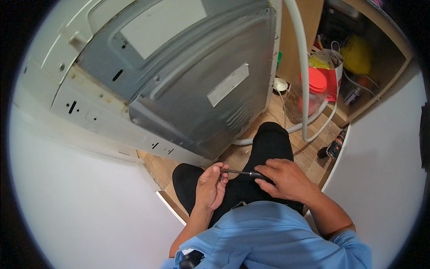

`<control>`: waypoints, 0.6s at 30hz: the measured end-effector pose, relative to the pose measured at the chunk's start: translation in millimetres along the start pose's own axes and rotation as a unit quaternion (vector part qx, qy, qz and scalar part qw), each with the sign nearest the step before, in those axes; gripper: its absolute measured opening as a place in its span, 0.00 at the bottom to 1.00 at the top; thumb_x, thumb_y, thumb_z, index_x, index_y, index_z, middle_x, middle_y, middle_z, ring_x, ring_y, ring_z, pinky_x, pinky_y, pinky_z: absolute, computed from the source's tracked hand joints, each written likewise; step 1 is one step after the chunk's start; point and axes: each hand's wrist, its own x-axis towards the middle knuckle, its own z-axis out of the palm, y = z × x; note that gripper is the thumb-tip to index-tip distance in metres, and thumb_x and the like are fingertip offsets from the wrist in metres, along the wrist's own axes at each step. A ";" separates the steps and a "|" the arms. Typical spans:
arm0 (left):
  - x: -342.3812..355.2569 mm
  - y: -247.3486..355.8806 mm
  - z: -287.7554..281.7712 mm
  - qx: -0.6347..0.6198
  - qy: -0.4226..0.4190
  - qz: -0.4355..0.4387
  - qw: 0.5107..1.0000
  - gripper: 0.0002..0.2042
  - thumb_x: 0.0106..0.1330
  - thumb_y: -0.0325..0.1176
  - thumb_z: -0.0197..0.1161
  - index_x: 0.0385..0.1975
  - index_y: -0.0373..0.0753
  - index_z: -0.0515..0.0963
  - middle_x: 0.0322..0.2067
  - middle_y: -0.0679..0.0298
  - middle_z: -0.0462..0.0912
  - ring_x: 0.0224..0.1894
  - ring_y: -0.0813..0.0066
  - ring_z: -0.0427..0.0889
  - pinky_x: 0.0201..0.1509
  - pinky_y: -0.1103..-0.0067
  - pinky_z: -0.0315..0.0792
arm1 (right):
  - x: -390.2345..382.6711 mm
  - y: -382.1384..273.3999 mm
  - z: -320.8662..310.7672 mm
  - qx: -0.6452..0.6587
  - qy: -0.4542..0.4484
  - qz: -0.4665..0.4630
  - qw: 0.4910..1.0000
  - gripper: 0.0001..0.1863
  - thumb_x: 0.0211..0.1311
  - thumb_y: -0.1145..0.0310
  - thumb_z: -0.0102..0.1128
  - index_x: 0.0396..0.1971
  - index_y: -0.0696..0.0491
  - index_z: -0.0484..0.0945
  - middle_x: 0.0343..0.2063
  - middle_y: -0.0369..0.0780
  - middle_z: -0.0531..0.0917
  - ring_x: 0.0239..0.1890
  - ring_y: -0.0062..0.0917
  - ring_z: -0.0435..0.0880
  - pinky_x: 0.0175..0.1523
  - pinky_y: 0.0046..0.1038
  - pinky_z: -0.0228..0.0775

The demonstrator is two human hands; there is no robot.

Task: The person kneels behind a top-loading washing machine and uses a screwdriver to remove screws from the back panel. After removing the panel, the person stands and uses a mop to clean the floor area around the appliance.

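Observation:
My left hand (210, 188) has its fingers closed at the tip end of a screwdriver (239, 171), which lies roughly crosswise above my black-trousered legs. My right hand (284, 181) grips the screwdriver's dark handle from the other side. Just beyond my hands stands the back of a large white appliance, with a grey metal panel (192, 125), label stickers, slots and vent louvres, rusty along one edge.
At the right stand a wooden cabinet (394, 76) with clutter inside, a red-lidded jar (312, 107) and hoses (301, 40). A black-and-orange power tool (336, 143) stands near the right white panel (371, 166). Another white surface (98, 179) fills the lower left.

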 end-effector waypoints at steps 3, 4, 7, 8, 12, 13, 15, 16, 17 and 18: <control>0.2 -1.7 1.2 -0.001 0.013 0.016 1.000 0.10 0.75 0.34 0.63 0.48 0.34 0.80 0.43 0.57 0.85 0.37 0.77 0.81 0.43 0.83 0.78 | -2.5 -3.1 4.5 0.021 -0.019 0.034 0.999 0.18 0.61 0.62 0.69 0.46 0.57 0.83 0.28 0.45 0.79 0.32 0.40 0.82 0.38 0.39 0.76; 0.5 -1.7 1.9 -0.003 0.016 0.021 1.000 0.10 0.75 0.33 0.63 0.47 0.34 0.80 0.43 0.57 0.85 0.37 0.77 0.81 0.42 0.83 0.79 | -2.9 -3.7 5.8 0.021 -0.021 0.042 0.999 0.18 0.62 0.62 0.68 0.46 0.58 0.83 0.28 0.45 0.79 0.33 0.41 0.82 0.38 0.39 0.76; 4.1 0.2 2.4 0.073 0.034 0.021 0.997 0.11 0.73 0.35 0.66 0.45 0.33 0.81 0.40 0.58 0.86 0.35 0.78 0.81 0.39 0.84 0.77 | -3.2 -0.7 7.4 0.047 -0.048 0.064 0.996 0.17 0.64 0.61 0.66 0.47 0.57 0.82 0.30 0.45 0.79 0.34 0.41 0.83 0.40 0.39 0.77; 5.6 1.6 2.0 0.099 0.040 0.021 0.994 0.11 0.72 0.35 0.66 0.45 0.33 0.81 0.39 0.59 0.86 0.34 0.79 0.80 0.38 0.84 0.76 | -2.7 2.0 7.0 0.071 -0.067 0.072 0.993 0.18 0.65 0.61 0.64 0.49 0.57 0.81 0.31 0.45 0.80 0.34 0.41 0.83 0.41 0.40 0.77; 9.5 9.4 2.8 0.162 0.048 0.018 0.985 0.12 0.70 0.36 0.69 0.41 0.32 0.82 0.30 0.64 0.83 0.26 0.83 0.75 0.29 0.87 0.69 | -7.9 31.4 19.0 0.331 -0.082 0.111 0.933 0.19 0.64 0.68 0.63 0.53 0.55 0.74 0.34 0.42 0.81 0.34 0.31 0.83 0.42 0.35 0.77; 11.6 10.4 4.6 0.180 0.049 0.017 0.982 0.11 0.70 0.36 0.70 0.40 0.32 0.82 0.28 0.66 0.82 0.24 0.84 0.74 0.27 0.87 0.67 | -10.3 42.9 30.0 0.480 -0.053 0.136 0.865 0.19 0.63 0.75 0.61 0.53 0.53 0.70 0.36 0.39 0.81 0.35 0.22 0.81 0.43 0.29 0.76; 14.8 9.6 16.3 0.191 0.057 0.010 0.980 0.10 0.69 0.35 0.71 0.38 0.33 0.83 0.22 0.70 0.79 0.19 0.87 0.70 0.22 0.87 0.61 | -16.2 59.9 37.6 0.597 0.018 0.258 0.759 0.17 0.65 0.73 0.65 0.50 0.51 0.70 0.37 0.38 0.81 0.38 0.20 0.81 0.45 0.27 0.78; 16.4 8.0 20.6 0.212 0.067 0.015 0.975 0.10 0.69 0.34 0.71 0.37 0.33 0.83 0.22 0.71 0.79 0.19 0.87 0.70 0.21 0.87 0.60 | -17.8 66.3 44.7 0.609 0.067 0.299 0.731 0.17 0.66 0.71 0.66 0.49 0.50 0.70 0.39 0.38 0.80 0.39 0.20 0.81 0.46 0.27 0.78; 19.6 5.7 25.2 0.234 0.076 0.019 0.969 0.09 0.69 0.34 0.71 0.37 0.33 0.83 0.22 0.71 0.78 0.19 0.88 0.69 0.21 0.87 0.60 | -18.3 72.7 46.3 0.668 0.103 0.329 0.659 0.16 0.67 0.69 0.66 0.49 0.50 0.70 0.39 0.38 0.80 0.39 0.21 0.81 0.45 0.28 0.79; 25.0 2.7 28.4 0.259 0.081 0.023 0.962 0.09 0.69 0.33 0.71 0.37 0.33 0.83 0.21 0.71 0.78 0.19 0.88 0.69 0.21 0.87 0.60 | -18.4 81.1 47.2 0.720 0.144 0.353 0.579 0.16 0.68 0.68 0.66 0.50 0.50 0.70 0.39 0.38 0.80 0.39 0.22 0.82 0.44 0.29 0.80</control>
